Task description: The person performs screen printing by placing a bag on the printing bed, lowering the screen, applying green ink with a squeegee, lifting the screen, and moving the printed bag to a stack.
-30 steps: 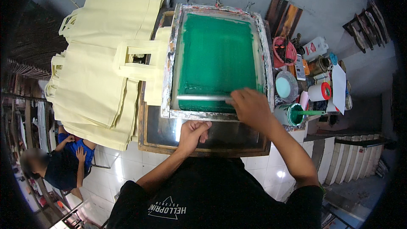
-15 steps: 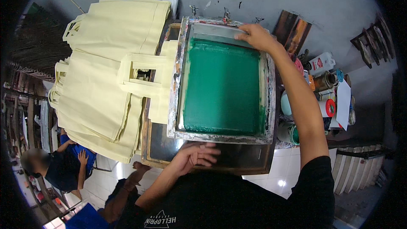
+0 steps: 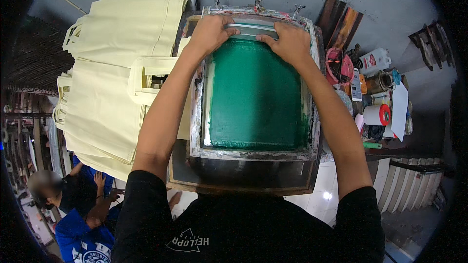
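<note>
Both my hands are at the far end of a screen-printing frame (image 3: 253, 155), gripping one wide squeegee (image 3: 249, 30) with a pale, clear-looking bar. My left hand (image 3: 209, 35) is closed round its left part and my right hand (image 3: 292, 44) round its right part, thumbs on the near side. The squeegee stands across the top of the screen's green, ink-covered area (image 3: 256, 92). Beneath the frame's left side lies part of a cream fabric bag (image 3: 184, 125), its handle (image 3: 155, 63) sticking out leftward. My left forearm covers some of it.
Stacks of cream fabric bags (image 3: 117, 29) lie to the left. Metal clamps (image 3: 258, 2) stand behind the frame. On the right are a pink basket (image 3: 340, 65), a phone (image 3: 356, 86), a white jug (image 3: 375, 61) and a white tub (image 3: 374, 115). Two people, one in blue (image 3: 80, 234), are at lower left.
My left hand has moved from the frame's near edge to its far end and taken hold of the squeegee. My right hand still holds it. The person in blue has come further into view.
</note>
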Tool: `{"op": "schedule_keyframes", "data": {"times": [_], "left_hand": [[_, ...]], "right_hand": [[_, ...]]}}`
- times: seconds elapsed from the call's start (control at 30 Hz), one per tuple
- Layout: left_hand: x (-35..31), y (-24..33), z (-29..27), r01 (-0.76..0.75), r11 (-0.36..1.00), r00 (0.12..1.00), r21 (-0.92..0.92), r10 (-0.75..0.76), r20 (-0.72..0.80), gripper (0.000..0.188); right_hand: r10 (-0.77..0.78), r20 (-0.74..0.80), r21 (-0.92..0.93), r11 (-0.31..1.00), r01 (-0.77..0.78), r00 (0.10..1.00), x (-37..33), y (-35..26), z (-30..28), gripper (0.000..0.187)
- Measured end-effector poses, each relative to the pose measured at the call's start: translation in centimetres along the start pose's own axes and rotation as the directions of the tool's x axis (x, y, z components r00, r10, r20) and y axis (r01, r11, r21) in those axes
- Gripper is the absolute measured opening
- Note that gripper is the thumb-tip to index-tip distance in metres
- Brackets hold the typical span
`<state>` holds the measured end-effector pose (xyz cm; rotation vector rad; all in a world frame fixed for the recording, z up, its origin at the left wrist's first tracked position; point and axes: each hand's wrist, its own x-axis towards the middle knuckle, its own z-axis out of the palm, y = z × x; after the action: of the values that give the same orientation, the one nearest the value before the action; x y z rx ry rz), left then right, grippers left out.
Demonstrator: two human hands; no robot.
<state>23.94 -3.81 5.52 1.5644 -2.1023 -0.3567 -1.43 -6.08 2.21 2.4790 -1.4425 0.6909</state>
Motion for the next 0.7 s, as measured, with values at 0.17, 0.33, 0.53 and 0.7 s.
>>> {"op": "schedule_keyframes", "data": {"times": [0.17,0.33,0.53,0.7], "left_hand": [[-2.9,0.3,0.8,0.028,0.999,0.998,-0.047,-0.030,-0.052,0.034],[-6.3,1.2,1.1,0.004,0.996,0.999,-0.085,-0.008,-0.047,0.036],[-11.5,4.1,0.2,0.083,0.990,0.996,-0.117,-0.081,0.020,0.030],[-17.1,6.8,-0.5,0.042,0.991,0.999,-0.126,-0.038,0.035,0.020]], "right_hand": [[-0.005,0.011,-0.019,1.000,0.005,1.000,-1.8,-1.1,-0.9,0.066],[-0.041,0.005,0.011,0.999,0.041,0.999,-4.9,-2.6,-2.6,0.063],[-0.031,0.082,0.047,0.999,0.027,0.996,-9.1,-4.9,-5.2,0.059],[-0.036,0.062,0.104,0.994,0.030,0.997,-14.1,-7.9,-8.0,0.056]]}}
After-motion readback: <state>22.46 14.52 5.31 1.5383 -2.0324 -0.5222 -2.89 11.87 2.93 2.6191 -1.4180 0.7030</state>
